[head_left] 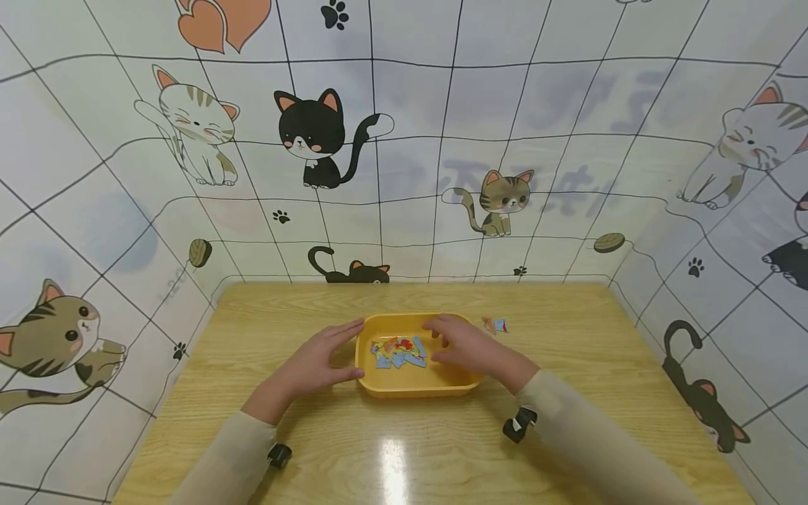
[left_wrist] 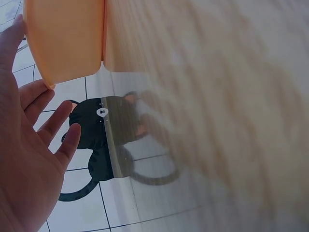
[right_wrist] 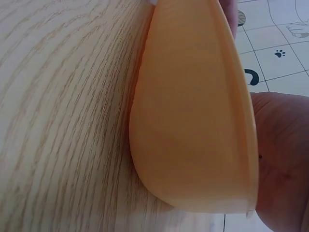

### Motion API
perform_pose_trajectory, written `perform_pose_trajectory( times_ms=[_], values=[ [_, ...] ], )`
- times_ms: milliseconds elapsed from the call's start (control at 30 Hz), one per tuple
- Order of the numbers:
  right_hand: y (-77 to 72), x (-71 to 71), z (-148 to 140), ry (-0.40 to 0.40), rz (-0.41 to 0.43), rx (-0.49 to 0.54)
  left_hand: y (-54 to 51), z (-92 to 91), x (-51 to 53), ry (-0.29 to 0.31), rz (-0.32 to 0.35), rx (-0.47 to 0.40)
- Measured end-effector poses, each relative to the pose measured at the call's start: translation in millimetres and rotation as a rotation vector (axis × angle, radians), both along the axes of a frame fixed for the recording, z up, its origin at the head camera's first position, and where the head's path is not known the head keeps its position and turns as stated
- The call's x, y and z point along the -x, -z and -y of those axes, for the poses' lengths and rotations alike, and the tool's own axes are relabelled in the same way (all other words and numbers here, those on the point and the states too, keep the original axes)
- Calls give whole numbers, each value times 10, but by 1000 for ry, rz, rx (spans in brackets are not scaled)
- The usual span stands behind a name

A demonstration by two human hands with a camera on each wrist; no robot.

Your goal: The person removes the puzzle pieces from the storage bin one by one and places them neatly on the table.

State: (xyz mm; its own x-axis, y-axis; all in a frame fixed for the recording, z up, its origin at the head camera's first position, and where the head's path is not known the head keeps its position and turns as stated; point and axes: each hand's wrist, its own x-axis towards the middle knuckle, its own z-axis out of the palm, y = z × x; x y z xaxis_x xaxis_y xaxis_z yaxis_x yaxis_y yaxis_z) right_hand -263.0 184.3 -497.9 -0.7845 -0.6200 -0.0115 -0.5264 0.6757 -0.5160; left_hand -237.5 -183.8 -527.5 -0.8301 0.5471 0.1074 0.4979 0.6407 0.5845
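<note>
A yellow plastic tray (head_left: 416,391) with rounded corners stands on the table. Flat, colourful pieces like jigsaw pieces (head_left: 399,352), several of them light blue, lie in its left half. My left hand (head_left: 318,359) touches the tray's left side, thumb and fingers spread; the left wrist view shows its fingertips at the orange-looking wall (left_wrist: 65,38). Over the right half of the tray reaches my right hand (head_left: 467,342), its fingers loosely bent and apart, with no piece visible between them. In the right wrist view the tray wall (right_wrist: 193,121) hides most of those fingers.
A few more pieces (head_left: 496,325) lie on the wooden table (head_left: 290,308), behind and right of the tray. A wall covering (head_left: 416,98) printed with cats and grid lines encloses the back and both sides. Small black devices (head_left: 520,425) sit at both wrists.
</note>
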Motion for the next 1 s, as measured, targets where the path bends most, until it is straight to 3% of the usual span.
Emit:
perform_pose_trajectory(
  times_ms=[500, 1000],
  values=[
    [141, 200, 159, -30, 58, -100, -3, 12, 8, -6, 8, 6],
    [177, 238, 211, -31, 64, -122, 30, 14, 33, 5, -2, 10]
  ],
)
